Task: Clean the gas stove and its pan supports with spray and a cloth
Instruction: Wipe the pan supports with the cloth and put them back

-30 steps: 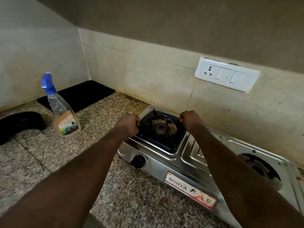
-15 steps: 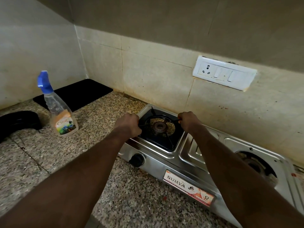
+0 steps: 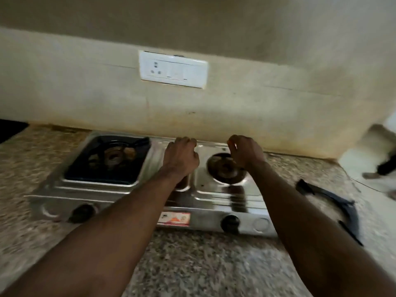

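Stove beneath both hands; left hand, right hand curled flanking right burner, hold unclear; front label unreadable.

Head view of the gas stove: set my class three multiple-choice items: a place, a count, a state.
1. The loose dark metal pan support lies: A on a shelf; B against the wall socket; C on the speckled stone counter right of the steel gas stove.
2. Black round knobs on the stove's front? A one; B two; C four.
3. The round right burner is: A bare; B under a pot; C lit.
C, it lies beside the stove; B, one knob near each end; A, nothing sits on it.
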